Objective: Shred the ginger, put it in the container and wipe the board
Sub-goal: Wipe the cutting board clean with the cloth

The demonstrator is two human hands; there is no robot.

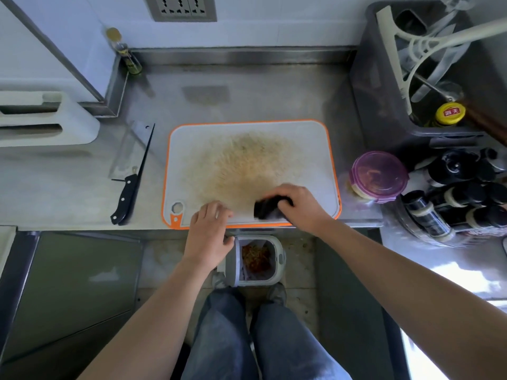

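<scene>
2 bare forearms (153,305); loose blue-grey jeans (225,338); grey shoes (277,293).

Lower centre: right grip (299,207) holds a cloth (270,208) on the board (247,149); left grip (210,231) rests at its near edge.

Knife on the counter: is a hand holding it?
No, the knife lies alone on the counter left of the cutting board, while the right hand grips a dark cloth.

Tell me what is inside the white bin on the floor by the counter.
The white bin holds a heap of orange-brown scraps. The left hand covers its upper-left edge, and whatever lies beneath the scraps is hidden.
</scene>
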